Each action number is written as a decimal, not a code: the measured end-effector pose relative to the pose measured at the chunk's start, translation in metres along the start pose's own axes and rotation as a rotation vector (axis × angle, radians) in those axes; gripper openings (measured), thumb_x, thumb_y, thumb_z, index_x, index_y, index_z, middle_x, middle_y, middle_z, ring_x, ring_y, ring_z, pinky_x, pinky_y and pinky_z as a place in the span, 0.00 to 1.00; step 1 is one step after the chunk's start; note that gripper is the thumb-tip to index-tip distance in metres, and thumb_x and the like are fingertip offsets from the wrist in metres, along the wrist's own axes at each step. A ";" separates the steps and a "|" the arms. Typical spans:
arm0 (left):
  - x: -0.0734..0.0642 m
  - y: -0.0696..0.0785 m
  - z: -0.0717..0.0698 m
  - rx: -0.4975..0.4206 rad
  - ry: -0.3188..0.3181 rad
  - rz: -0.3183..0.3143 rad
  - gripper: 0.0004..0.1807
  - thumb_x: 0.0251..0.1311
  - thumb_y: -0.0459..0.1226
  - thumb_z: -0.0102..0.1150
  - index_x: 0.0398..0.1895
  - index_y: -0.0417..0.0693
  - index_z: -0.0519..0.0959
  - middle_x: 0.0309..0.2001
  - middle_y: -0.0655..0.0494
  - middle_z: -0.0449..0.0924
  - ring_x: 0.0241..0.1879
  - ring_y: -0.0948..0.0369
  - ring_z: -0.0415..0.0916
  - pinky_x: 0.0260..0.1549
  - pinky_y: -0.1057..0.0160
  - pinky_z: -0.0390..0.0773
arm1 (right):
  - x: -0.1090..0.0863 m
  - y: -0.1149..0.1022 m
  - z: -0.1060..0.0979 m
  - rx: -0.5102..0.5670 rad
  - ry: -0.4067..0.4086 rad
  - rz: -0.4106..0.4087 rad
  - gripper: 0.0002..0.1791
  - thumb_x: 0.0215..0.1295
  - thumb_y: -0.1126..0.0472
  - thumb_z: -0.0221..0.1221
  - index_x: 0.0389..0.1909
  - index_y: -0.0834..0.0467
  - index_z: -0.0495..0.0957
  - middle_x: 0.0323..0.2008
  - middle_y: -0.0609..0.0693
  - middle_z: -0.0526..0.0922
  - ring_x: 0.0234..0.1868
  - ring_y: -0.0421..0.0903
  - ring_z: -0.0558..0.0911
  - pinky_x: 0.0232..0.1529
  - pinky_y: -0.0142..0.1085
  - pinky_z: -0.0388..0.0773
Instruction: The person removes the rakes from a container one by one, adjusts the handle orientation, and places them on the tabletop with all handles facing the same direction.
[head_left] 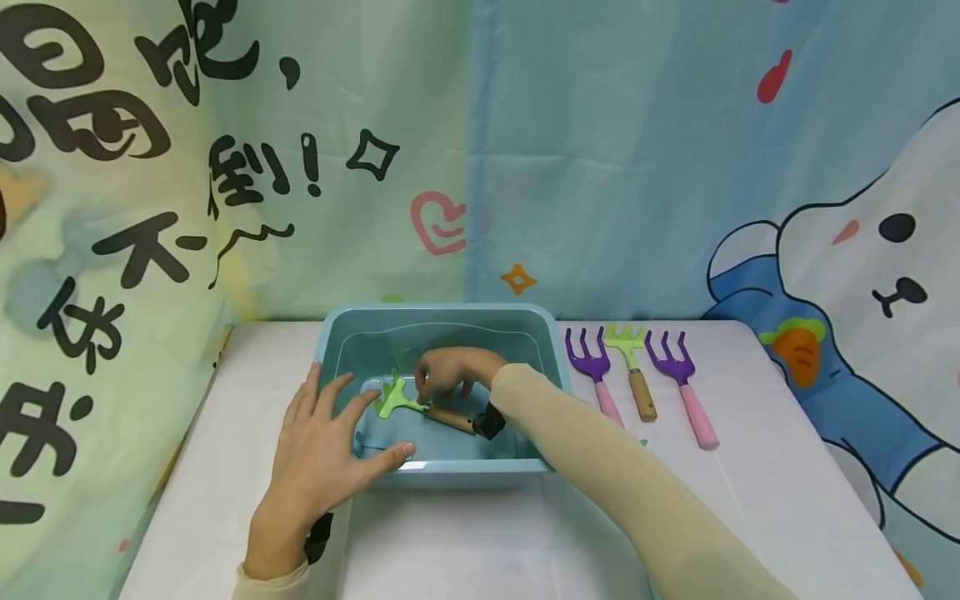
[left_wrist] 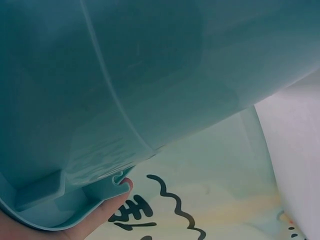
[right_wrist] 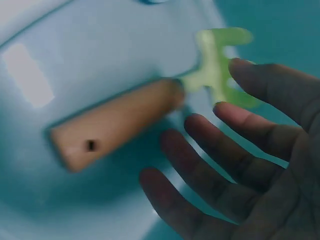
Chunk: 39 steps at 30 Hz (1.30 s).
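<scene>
Lying just beside right hand (head_left: 455,369), green rake (head_left: 444,416)

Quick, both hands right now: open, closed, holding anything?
Left hand: open, fingers spread, touching the basin.
Right hand: open, holding nothing, by the green fork inside the basin.

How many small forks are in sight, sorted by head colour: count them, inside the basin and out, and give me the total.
Purple forks: 2, both on the table
Green forks: 2, one in the basin, one on the table
Total: 4
</scene>
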<state>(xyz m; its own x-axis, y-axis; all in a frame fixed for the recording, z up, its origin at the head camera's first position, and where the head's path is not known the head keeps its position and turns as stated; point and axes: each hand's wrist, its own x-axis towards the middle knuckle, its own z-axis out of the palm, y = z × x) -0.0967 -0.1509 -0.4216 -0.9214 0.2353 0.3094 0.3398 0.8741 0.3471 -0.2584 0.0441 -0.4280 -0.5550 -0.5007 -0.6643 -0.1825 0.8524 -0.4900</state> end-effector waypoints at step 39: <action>-0.002 0.001 0.001 0.002 0.017 0.014 0.44 0.49 0.74 0.58 0.59 0.54 0.81 0.64 0.42 0.72 0.74 0.35 0.44 0.67 0.36 0.53 | -0.006 -0.002 0.007 0.061 -0.251 0.119 0.09 0.68 0.64 0.63 0.46 0.57 0.76 0.41 0.57 0.79 0.38 0.53 0.83 0.34 0.43 0.83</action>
<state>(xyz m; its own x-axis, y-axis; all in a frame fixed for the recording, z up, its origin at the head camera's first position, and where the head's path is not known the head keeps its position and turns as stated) -0.0947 -0.1502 -0.4225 -0.9131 0.2400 0.3295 0.3521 0.8717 0.3408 -0.2488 0.0445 -0.4274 -0.3495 -0.4261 -0.8345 -0.0753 0.9005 -0.4282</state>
